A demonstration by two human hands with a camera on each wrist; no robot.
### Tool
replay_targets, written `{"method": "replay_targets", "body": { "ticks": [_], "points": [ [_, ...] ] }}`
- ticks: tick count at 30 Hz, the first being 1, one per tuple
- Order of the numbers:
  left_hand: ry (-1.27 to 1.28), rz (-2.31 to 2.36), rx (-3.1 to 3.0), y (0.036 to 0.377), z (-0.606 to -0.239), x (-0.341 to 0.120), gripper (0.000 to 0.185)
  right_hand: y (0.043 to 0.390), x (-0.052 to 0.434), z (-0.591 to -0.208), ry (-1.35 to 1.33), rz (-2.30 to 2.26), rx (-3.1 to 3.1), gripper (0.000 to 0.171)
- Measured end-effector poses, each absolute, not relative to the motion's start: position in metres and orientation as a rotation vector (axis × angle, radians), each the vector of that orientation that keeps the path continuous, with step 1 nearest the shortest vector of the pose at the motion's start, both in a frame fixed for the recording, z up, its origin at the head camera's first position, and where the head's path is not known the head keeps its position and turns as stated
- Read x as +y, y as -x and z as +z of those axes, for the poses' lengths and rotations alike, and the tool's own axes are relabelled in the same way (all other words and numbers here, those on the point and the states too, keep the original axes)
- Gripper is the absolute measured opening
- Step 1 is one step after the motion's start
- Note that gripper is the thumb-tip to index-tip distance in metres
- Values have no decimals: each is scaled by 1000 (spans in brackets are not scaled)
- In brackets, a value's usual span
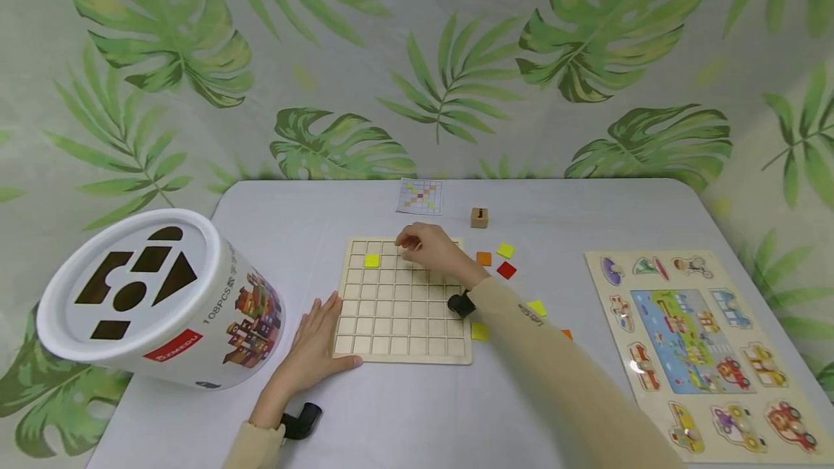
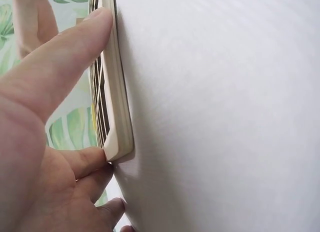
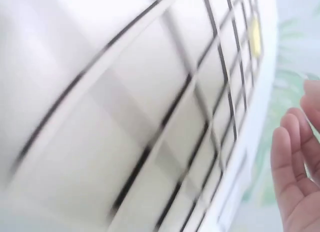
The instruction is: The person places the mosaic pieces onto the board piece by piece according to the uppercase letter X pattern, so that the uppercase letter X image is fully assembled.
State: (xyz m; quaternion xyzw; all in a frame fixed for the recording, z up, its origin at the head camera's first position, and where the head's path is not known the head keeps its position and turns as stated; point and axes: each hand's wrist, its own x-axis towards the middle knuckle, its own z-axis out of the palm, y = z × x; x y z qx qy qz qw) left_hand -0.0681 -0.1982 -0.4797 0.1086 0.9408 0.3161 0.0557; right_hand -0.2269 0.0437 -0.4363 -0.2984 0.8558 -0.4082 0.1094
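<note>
A square wooden grid board lies on the table, with a yellow tile in a cell near its far left corner. My left hand rests at the near left corner, its fingers extended along the left side. In the left wrist view the thumb touches the board's edge. Over the far part of the board is my right hand, fingers bent. Its fingertips partly show in the right wrist view, where fingers are cut off by the frame; whether they pinch a tile is hidden.
Right of the board lie loose tiles, among them a red tile and an orange tile. A pattern card and wooden cube stand beyond. A white bucket is at left, a picture puzzle at right.
</note>
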Motion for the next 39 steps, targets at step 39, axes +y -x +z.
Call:
{"method": "replay_targets", "body": {
  "ticks": [39],
  "points": [
    [-323,950,2861,68,-476,-195,106,207,131,-450,750,-1088,2692,22]
  ]
}}
